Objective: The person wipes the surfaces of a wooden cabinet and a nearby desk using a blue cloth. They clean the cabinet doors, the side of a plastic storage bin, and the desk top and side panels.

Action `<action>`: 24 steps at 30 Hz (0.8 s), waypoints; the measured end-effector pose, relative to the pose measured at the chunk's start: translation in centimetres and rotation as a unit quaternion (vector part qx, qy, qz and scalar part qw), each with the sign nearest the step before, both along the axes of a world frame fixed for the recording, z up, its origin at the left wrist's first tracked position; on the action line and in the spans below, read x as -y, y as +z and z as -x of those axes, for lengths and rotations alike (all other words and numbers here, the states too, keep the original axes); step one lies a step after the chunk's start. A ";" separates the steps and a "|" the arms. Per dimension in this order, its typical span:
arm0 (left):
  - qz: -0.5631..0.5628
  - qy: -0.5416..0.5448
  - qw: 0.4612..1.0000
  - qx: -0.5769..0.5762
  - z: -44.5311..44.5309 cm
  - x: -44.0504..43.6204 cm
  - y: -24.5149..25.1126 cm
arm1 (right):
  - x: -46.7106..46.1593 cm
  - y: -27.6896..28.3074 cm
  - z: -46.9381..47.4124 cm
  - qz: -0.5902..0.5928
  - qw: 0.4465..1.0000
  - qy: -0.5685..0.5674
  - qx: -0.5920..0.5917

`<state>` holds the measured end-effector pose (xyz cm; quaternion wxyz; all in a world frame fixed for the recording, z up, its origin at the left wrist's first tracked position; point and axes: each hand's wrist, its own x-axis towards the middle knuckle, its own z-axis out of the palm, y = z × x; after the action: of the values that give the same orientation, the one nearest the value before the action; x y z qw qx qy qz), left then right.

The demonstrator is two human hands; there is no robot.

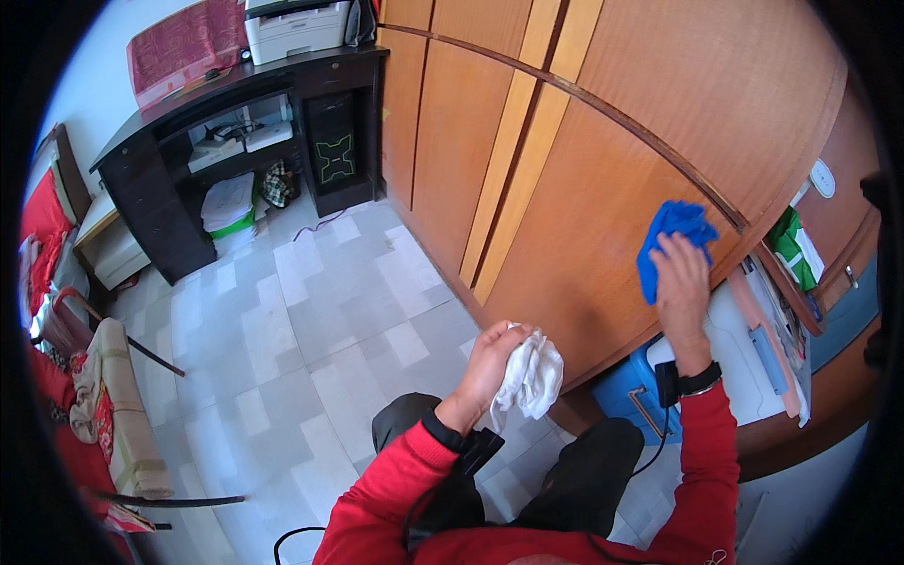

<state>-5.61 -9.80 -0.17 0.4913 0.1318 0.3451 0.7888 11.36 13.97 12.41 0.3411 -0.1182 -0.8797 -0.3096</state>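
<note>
A crumpled white cloth (531, 374) is bunched in my left hand (487, 367), held in front of my knees. My right hand (681, 286) presses a blue cloth (667, 233) against the lower door of a wooden wardrobe (586, 233), near its right edge. The fingers of that hand lie spread over the cloth. Orange-brown door panels run up and away to the left, divided by lighter vertical strips and a dark horizontal groove.
A dark desk (339, 70) with a printer (296, 32) stands at the back left. Beside the wardrobe are a blue plastic container (625, 395) and a shelf of papers and folders (766, 346). A cloth-draped chair (127, 417) is on the left, over a tiled floor (289, 353).
</note>
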 end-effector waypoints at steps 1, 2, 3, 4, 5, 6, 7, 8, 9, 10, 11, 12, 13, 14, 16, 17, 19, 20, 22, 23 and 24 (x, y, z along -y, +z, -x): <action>-0.001 0.002 1.000 -0.003 0.1 0.2 0.0 | -0.2 1.0 0.3 0.001 1.000 -0.006 -0.019; -0.001 0.005 1.000 -0.006 0.2 0.3 -0.1 | -0.4 1.7 0.8 -0.008 0.999 -0.005 -0.031; 0.003 0.007 1.000 -0.009 0.4 0.5 -0.2 | -0.6 1.9 1.7 -0.012 0.999 0.015 -0.041; -0.003 0.014 1.000 -0.007 0.6 0.7 -0.4 | -0.9 1.8 2.7 -0.010 0.999 0.024 -0.046; -0.004 0.020 1.000 -0.005 0.9 0.9 -0.5 | -1.2 1.5 3.6 -0.002 0.999 0.021 -0.045; 0.005 0.024 1.000 -0.002 1.1 1.2 -0.7 | -1.5 0.8 4.7 -0.001 0.999 0.034 -0.040; -0.003 0.033 0.999 -0.003 1.3 1.5 -0.8 | -1.7 -0.3 5.6 0.005 0.998 0.048 -0.027; 0.000 0.041 0.999 -0.004 1.6 1.8 -1.0 | -1.7 -1.5 6.4 0.016 0.998 0.055 -0.011; 0.007 0.048 0.999 -0.004 1.9 2.2 -1.1 | -1.8 -2.9 7.1 0.026 0.998 0.064 0.006; -0.004 0.050 0.999 0.001 2.2 2.5 -1.2 | -1.8 -4.2 7.5 0.040 0.997 0.068 0.020; -0.012 0.055 0.998 0.001 2.5 2.9 -1.3 | -1.7 -5.4 7.4 0.050 0.996 0.067 0.035; -0.015 0.058 0.998 0.000 2.8 3.3 -1.4 | -1.7 -6.6 7.1 0.061 0.995 0.065 0.050; 0.001 0.057 0.998 0.004 3.1 3.7 -1.5 | -1.6 -7.5 6.8 0.076 0.993 0.066 0.066; 0.002 0.063 0.998 0.003 3.4 4.1 -1.6 | -1.6 -8.0 6.3 0.077 0.992 0.065 0.076; -0.016 0.079 0.997 0.009 3.9 4.7 -1.8 | -1.7 -8.4 5.1 0.098 0.989 0.056 0.091; -0.014 0.079 0.997 0.016 4.1 5.0 -2.0 | -1.6 -8.2 4.6 0.089 0.990 0.056 0.091; -0.012 0.087 0.996 0.006 5.2 5.6 -2.6 | -1.3 -7.3 3.7 0.075 0.992 0.021 0.099; -0.014 0.091 0.996 0.003 5.8 5.7 -2.9 | -1.1 -6.6 3.3 0.061 0.994 0.016 0.092; -0.045 0.133 0.990 0.005 6.5 5.8 -3.9 | -0.9 -4.7 3.1 0.038 0.996 0.001 0.075; 0.007 0.157 0.988 -0.011 7.0 6.2 -4.5 | -0.7 -3.8 3.4 0.028 0.998 0.011 0.060; 0.028 0.176 0.983 -0.036 7.9 7.0 -5.3 | -0.6 -2.8 3.5 0.019 0.999 0.014 0.042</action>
<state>-13.54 -16.76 -5.43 0.3350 0.0835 0.4028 0.8477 7.91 14.58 9.60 0.3055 -0.0995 -0.9007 -0.2925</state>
